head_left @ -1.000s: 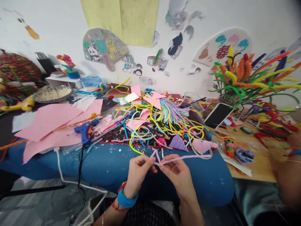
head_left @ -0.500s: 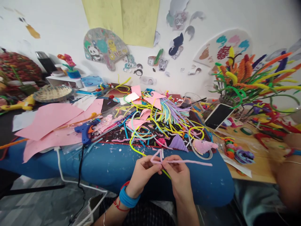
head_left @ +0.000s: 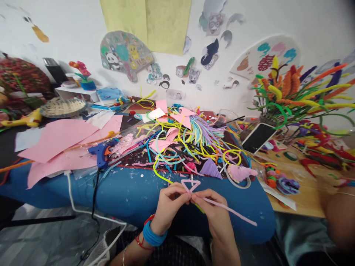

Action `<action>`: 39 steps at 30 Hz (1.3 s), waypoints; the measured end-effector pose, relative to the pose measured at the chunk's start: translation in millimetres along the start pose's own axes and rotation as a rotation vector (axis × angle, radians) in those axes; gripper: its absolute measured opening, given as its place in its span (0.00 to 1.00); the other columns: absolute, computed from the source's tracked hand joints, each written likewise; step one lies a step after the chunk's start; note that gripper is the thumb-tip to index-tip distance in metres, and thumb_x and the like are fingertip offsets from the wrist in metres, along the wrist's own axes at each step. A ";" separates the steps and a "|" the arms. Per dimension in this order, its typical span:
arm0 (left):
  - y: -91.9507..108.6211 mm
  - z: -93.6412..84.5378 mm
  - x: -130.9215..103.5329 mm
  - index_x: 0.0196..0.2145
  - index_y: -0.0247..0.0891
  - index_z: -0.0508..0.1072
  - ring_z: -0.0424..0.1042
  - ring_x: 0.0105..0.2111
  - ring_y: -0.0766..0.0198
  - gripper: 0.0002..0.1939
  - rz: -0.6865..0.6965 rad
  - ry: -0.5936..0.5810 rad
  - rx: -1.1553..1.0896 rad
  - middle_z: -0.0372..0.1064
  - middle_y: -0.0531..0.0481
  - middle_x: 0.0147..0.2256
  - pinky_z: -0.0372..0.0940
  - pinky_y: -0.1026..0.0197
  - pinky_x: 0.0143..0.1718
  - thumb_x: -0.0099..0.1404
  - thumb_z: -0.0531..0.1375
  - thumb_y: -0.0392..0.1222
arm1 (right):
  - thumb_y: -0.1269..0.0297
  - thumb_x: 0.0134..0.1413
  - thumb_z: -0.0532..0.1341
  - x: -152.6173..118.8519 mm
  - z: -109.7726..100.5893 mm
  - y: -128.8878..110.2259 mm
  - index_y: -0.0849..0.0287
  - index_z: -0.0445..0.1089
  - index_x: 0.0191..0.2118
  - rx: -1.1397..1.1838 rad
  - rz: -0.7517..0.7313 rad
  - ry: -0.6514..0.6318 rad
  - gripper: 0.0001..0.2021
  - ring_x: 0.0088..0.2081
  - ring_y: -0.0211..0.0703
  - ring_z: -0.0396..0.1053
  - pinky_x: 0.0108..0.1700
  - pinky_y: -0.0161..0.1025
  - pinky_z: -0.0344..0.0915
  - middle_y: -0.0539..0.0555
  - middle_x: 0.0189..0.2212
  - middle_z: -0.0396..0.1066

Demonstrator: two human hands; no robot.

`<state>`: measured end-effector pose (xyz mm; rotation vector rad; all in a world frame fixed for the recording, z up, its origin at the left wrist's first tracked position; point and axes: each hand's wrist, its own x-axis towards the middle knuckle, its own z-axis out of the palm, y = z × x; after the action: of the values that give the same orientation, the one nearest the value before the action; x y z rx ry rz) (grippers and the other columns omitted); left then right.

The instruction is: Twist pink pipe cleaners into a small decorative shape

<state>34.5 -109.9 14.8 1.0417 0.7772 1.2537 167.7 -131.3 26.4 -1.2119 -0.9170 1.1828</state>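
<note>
A pale pink pipe cleaner [head_left: 230, 210] is bent into a small triangle at one end, with a long straight tail pointing right and down. My left hand [head_left: 173, 201] pinches it at the base of the triangle. My right hand [head_left: 212, 207] pinches it at the same spot, the fingertips of both hands nearly touching. The tail runs out past the right fingers. Beyond the hands lie a purple wound cone [head_left: 211, 169] and a pink fuzzy piece [head_left: 240, 172]. A yellow-green pipe cleaner [head_left: 161, 178] passes behind the hands.
A blue glue gun [head_left: 102, 153] with a black cord and pink sheets [head_left: 61, 138] lie left. Loose pipe cleaners [head_left: 199, 133] pile up ahead. A phone [head_left: 257, 137] leans by a colourful bouquet [head_left: 294, 88]. Another person's arm [head_left: 340, 207] is at the right edge.
The bent end has turned into an upright triangle standing above the fingertips. The tail has swung from nearly level to slanting down right. My right hand has shifted slightly right and down.
</note>
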 end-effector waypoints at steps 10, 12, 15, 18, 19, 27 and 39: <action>4.6 -1.7 3.5 0.22 0.33 0.70 0.64 0.20 0.72 0.07 -0.152 0.012 -0.075 0.64 0.55 0.23 0.58 0.66 0.26 0.55 0.62 0.35 | 0.68 0.48 0.65 -0.6 -11.7 1.5 0.52 0.78 0.31 -0.433 -0.361 -0.142 0.04 0.31 0.42 0.71 0.32 0.37 0.68 0.53 0.29 0.74; 4.9 -1.4 3.5 0.22 0.33 0.69 0.63 0.19 0.72 0.07 -0.180 0.030 -0.033 0.63 0.55 0.22 0.57 0.67 0.25 0.55 0.62 0.36 | 0.69 0.51 0.63 -4.1 -15.0 -2.7 0.49 0.77 0.37 -0.608 -0.532 -0.155 0.09 0.33 0.43 0.69 0.34 0.39 0.67 0.54 0.31 0.71; 6.0 -2.2 2.5 0.23 0.33 0.68 0.64 0.19 0.71 0.08 -0.183 0.000 0.083 0.64 0.54 0.21 0.58 0.67 0.23 0.56 0.62 0.39 | 0.72 0.51 0.62 -7.9 -19.4 -11.8 0.42 0.74 0.43 -0.822 -0.750 -0.166 0.17 0.38 0.46 0.65 0.38 0.44 0.65 0.54 0.33 0.67; 9.7 -3.9 0.2 0.24 0.34 0.68 0.66 0.20 0.69 0.09 -0.139 -0.076 0.236 0.66 0.52 0.24 0.59 0.66 0.23 0.58 0.60 0.41 | 0.71 0.50 0.63 -5.9 -20.4 -20.7 0.39 0.74 0.43 -0.914 -0.818 -0.151 0.17 0.40 0.48 0.62 0.40 0.46 0.63 0.53 0.35 0.66; 11.4 -4.4 -0.7 0.25 0.34 0.69 0.66 0.21 0.69 0.09 -0.117 -0.096 0.292 0.66 0.51 0.25 0.60 0.66 0.23 0.59 0.59 0.41 | 0.71 0.50 0.64 -4.1 -19.9 -23.1 0.39 0.74 0.41 -0.923 -0.812 -0.136 0.16 0.41 0.48 0.61 0.41 0.46 0.63 0.53 0.36 0.66; 21.4 -3.0 -4.4 0.25 0.36 0.69 0.66 0.25 0.67 0.08 -0.004 -0.130 0.605 0.67 0.50 0.25 0.59 0.66 0.26 0.61 0.57 0.39 | 0.67 0.49 0.65 11.3 -10.0 -27.1 0.44 0.76 0.37 -0.773 -0.683 -0.154 0.10 0.42 0.48 0.65 0.42 0.46 0.64 0.52 0.38 0.72; 22.5 -2.0 -4.1 0.26 0.37 0.70 0.66 0.27 0.65 0.06 0.061 -0.178 0.648 0.68 0.50 0.27 0.59 0.65 0.28 0.61 0.57 0.38 | 0.64 0.44 0.66 20.3 -3.2 -13.0 0.57 0.75 0.27 -0.340 -0.204 -0.052 0.03 0.30 0.43 0.71 0.34 0.38 0.69 0.52 0.27 0.75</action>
<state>23.6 -113.7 34.6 1.6835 1.0484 0.9522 176.8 -111.5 37.2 -1.3221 -1.2872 0.9221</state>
